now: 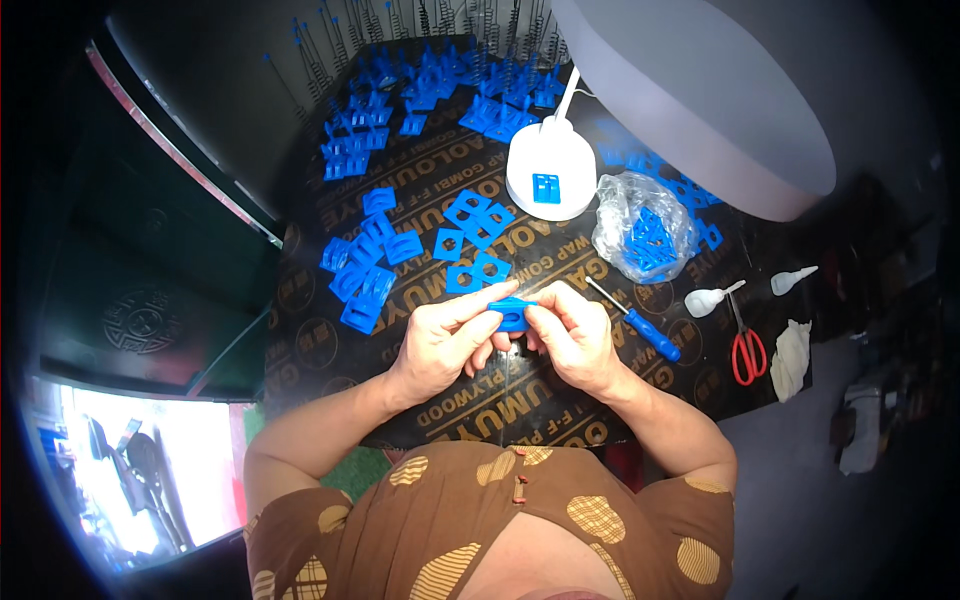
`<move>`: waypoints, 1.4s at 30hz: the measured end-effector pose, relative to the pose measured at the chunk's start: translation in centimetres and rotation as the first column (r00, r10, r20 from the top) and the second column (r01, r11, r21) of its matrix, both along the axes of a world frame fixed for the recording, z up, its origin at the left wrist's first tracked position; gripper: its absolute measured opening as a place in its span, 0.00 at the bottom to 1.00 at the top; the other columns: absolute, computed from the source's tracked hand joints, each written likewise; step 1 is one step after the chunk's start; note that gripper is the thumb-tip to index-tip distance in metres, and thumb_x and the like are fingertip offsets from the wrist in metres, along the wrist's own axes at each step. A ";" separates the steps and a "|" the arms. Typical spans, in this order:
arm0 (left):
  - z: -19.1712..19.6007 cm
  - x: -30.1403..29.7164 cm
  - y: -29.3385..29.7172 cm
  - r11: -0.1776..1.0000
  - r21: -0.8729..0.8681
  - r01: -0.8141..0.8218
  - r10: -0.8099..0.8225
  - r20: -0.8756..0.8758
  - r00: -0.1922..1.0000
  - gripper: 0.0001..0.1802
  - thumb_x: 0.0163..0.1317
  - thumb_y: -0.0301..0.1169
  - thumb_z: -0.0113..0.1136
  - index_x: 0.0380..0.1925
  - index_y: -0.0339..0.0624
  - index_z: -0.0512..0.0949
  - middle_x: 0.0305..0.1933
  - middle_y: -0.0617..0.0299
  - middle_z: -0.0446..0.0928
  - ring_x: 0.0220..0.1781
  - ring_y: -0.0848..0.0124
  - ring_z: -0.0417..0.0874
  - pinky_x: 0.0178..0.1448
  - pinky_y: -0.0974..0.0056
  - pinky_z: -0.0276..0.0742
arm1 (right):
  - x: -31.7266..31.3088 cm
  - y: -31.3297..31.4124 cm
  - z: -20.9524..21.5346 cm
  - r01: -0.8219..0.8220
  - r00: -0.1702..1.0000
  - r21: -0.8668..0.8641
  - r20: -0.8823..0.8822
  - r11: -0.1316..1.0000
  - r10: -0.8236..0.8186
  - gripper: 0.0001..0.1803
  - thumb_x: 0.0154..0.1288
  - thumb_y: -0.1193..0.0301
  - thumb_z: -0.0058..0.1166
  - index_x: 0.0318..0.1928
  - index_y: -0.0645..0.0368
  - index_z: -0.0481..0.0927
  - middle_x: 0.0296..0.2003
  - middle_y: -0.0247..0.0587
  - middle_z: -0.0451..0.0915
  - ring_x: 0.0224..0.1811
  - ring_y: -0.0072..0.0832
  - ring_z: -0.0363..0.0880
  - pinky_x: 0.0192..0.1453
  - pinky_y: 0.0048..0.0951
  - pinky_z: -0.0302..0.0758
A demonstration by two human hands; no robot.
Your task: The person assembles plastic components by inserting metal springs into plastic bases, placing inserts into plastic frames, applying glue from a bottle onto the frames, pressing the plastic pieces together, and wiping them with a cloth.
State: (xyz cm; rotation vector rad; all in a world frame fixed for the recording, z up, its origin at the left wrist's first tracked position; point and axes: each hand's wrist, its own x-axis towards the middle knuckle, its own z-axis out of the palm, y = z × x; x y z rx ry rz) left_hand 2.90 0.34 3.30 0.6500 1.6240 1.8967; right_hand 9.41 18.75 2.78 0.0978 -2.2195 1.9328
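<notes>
A small blue plastic part (514, 318) with an oval slot is pinched between the fingertips of both hands, above the near part of the dark table. My left hand (437, 347) grips its left end, thumb and fingers closed. My right hand (578, 338) closes on the right end. The fingers partly cover the part, so its underside is hidden. Just beyond lie several flat blue square plates (450, 244) with round holes. To the left is a loose heap of blue slotted pieces (366, 300).
A blue-handled screwdriver (653, 334) lies right of my hands. Farther right are red-handled scissors (748, 357), two white squeeze bottles (706, 301) and a whitish cloth (791, 362). Behind stand a clear bag (612, 232) of blue parts, a white lamp base (549, 152) and blue assemblies (495, 118).
</notes>
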 end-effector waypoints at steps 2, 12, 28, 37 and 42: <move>0.0 0.0 0.0 0.999 0.031 0.008 -0.009 0.021 1.000 0.19 0.70 0.28 0.50 0.58 0.37 0.73 0.29 0.64 0.79 0.22 0.84 0.72 0.24 0.79 0.69 | 0.0 0.0 0.0 0.001 1.000 0.016 -0.008 1.000 -0.001 0.06 0.68 0.75 0.50 0.36 0.65 0.76 0.23 0.37 0.80 0.22 0.16 0.76 0.26 0.19 0.72; -0.1 0.3 0.0 0.998 0.055 0.006 -0.009 0.053 0.999 0.17 0.70 0.28 0.49 0.55 0.35 0.75 0.28 0.61 0.80 0.19 0.84 0.71 0.23 0.80 0.67 | 0.3 -0.2 0.1 0.000 1.000 0.046 -0.024 0.999 0.001 0.07 0.67 0.74 0.52 0.32 0.65 0.75 0.21 0.37 0.79 0.21 0.17 0.76 0.24 0.20 0.72; -0.7 0.3 0.7 0.995 0.094 -0.030 0.024 0.062 0.998 0.20 0.70 0.27 0.49 0.60 0.31 0.68 0.34 0.52 0.81 0.23 0.79 0.75 0.27 0.77 0.73 | -0.3 -0.1 -0.3 0.031 0.992 -0.140 0.124 0.990 -0.013 0.09 0.69 0.71 0.50 0.39 0.66 0.76 0.25 0.37 0.81 0.23 0.13 0.73 0.26 0.17 0.69; -0.4 0.1 0.3 0.997 0.032 -0.073 0.073 -0.018 0.997 0.17 0.68 0.22 0.49 0.57 0.34 0.73 0.31 0.57 0.80 0.21 0.82 0.73 0.23 0.78 0.70 | -0.1 -0.1 -0.3 0.021 1.000 -0.087 0.001 0.996 -0.021 0.09 0.66 0.74 0.55 0.44 0.66 0.76 0.31 0.38 0.82 0.29 0.14 0.77 0.36 0.18 0.76; -0.5 -0.3 0.1 0.989 0.144 -0.024 0.018 0.043 0.999 0.17 0.69 0.24 0.49 0.56 0.34 0.74 0.30 0.58 0.80 0.22 0.82 0.74 0.23 0.77 0.70 | -0.3 0.2 -0.8 0.029 0.994 0.011 -0.103 1.000 -0.028 0.13 0.62 0.76 0.59 0.47 0.65 0.76 0.26 0.31 0.77 0.24 0.12 0.71 0.30 0.16 0.71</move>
